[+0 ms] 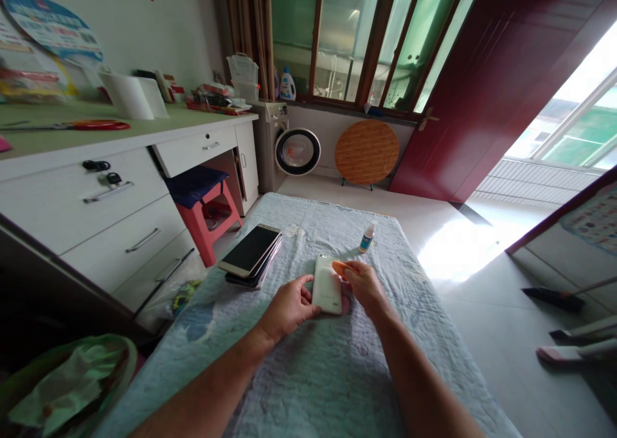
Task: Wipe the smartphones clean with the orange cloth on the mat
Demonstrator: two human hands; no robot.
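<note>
Centrally, left hand [292, 304] holding white phone [328, 291], right hand [367, 286] pinching orange piece [339, 268].

Premises are presenting as a home: a washing machine [268, 149] is standing open, a curtain [248, 30] is hanging beside the window [344, 36], and a round tabletop [367, 151] is leaning against the wall [328, 133].

no text or numbers can be read
</note>
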